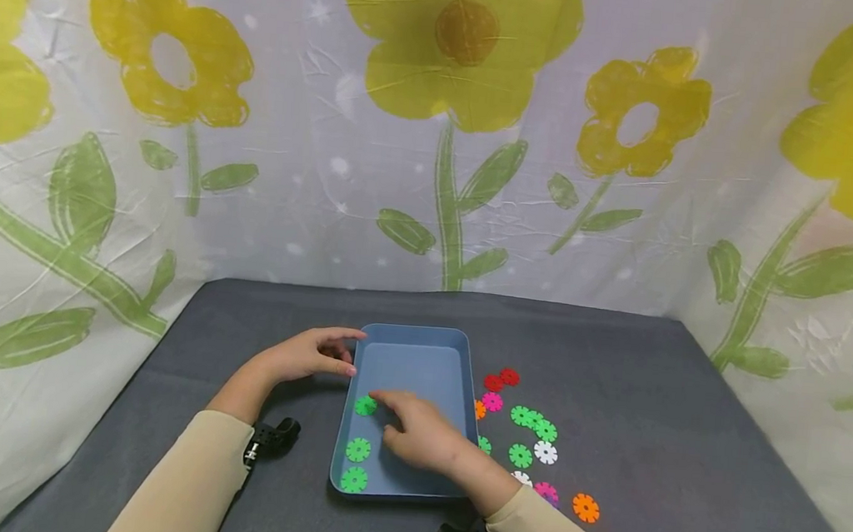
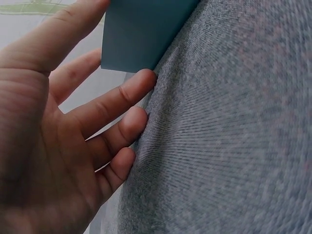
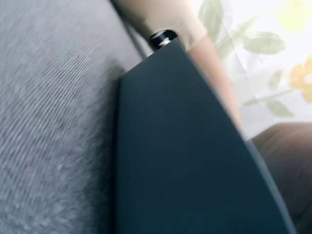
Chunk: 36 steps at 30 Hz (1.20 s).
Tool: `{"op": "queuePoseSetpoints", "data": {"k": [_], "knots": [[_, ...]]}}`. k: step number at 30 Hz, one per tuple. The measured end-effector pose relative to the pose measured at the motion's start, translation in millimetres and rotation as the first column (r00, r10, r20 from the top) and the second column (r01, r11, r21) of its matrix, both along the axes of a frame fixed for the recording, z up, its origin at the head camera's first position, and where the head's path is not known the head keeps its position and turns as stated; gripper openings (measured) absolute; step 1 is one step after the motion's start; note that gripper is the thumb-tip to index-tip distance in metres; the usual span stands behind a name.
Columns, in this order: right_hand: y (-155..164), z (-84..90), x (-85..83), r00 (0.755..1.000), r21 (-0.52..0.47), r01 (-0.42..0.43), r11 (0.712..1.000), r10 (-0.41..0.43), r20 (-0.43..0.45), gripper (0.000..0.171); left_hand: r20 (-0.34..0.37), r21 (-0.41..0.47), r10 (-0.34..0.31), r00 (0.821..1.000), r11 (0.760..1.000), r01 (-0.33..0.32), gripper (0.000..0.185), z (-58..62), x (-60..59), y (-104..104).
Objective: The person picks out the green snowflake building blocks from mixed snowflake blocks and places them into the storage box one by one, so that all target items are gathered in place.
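Note:
A blue-grey tray [image 1: 421, 338] lies on the dark cloth. My left hand [image 1: 307, 355] is at its left wall, fingertips right at the rim; in the left wrist view the fingers of the left hand [image 2: 83, 117] are spread and loosely bent beside the tray's corner [image 2: 139, 36]. My right hand [image 1: 421, 433] reaches over the tray, its index fingertip on a green snowflake-shaped disc [image 1: 365, 406] near the left wall. Two more green discs [image 1: 358, 450] lie below that one inside the tray. In the right wrist view, the tray's outer wall [image 3: 180, 156] hides most of the right hand.
Right of the tray are loose discs: red ones [image 1: 510, 377], a pink one [image 1: 492, 401], several green ones [image 1: 520, 455], a white one [image 1: 545, 452] and an orange one [image 1: 586, 507]. Some sit partly behind the tray wall or right arm. A flower-printed curtain [image 1: 288, 205] hangs behind the table.

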State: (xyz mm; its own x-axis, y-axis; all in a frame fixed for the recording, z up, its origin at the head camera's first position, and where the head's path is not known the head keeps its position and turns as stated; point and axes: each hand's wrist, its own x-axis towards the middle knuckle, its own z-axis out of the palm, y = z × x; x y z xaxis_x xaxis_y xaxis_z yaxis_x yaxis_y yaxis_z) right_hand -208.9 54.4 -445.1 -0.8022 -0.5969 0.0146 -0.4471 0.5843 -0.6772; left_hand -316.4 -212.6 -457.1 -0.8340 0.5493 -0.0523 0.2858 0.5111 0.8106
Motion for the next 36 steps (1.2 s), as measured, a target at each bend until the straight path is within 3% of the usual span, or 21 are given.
{"op": "queuePoseSetpoints", "data": {"k": [2, 4, 12, 19, 22, 30, 36], "knots": [[-1.2, 0.2, 0.4, 0.998, 0.059, -0.036, 0.998, 0.039, -0.046, 0.055, -0.005, -0.002, -0.001, 1.0, 1.0, 0.001, 0.072, -0.6, -0.2, -0.8], [-1.6, 1.1, 0.5, 0.997, 0.068, -0.062, 0.996, 0.064, -0.032, 0.059, -0.006, -0.001, -0.001, 1.0, 1.0, 0.001, 0.072, -0.9, -0.2, -1.6], [13.3, 18.9, -4.2, 0.998, -0.061, -0.055, 0.997, 0.057, 0.032, 0.055, 0.004, -0.001, 0.016, 1.0, 1.0, -0.016, 0.071, -1.3, 1.6, -0.7], [53.4, 46.8, -16.7, 0.999, -0.183, 0.046, 0.982, -0.048, -0.006, 0.042, 0.016, 0.002, 0.018, 1.0, 1.0, -0.018, 0.071, -0.5, 1.7, 1.6], [74.1, 55.4, -24.1, 0.995, -0.204, 0.098, 0.974, -0.096, 0.019, 0.039, 0.015, 0.007, 0.008, 1.0, 1.0, -0.008, 0.073, -0.3, 1.4, 1.4], [127.4, 57.6, -48.1, 0.97, -0.096, 0.224, 0.97, -0.213, 0.116, 0.035, 0.045, 0.006, 0.008, 0.999, 1.0, -0.008, 0.073, 0.5, 2.7, 0.4], [161.4, 44.8, -61.2, 0.942, -0.001, 0.238, 0.971, -0.231, 0.243, 0.033, 0.05, 0.009, 0.005, 0.999, 1.0, -0.006, 0.072, -0.4, 2.4, 0.5]]}}
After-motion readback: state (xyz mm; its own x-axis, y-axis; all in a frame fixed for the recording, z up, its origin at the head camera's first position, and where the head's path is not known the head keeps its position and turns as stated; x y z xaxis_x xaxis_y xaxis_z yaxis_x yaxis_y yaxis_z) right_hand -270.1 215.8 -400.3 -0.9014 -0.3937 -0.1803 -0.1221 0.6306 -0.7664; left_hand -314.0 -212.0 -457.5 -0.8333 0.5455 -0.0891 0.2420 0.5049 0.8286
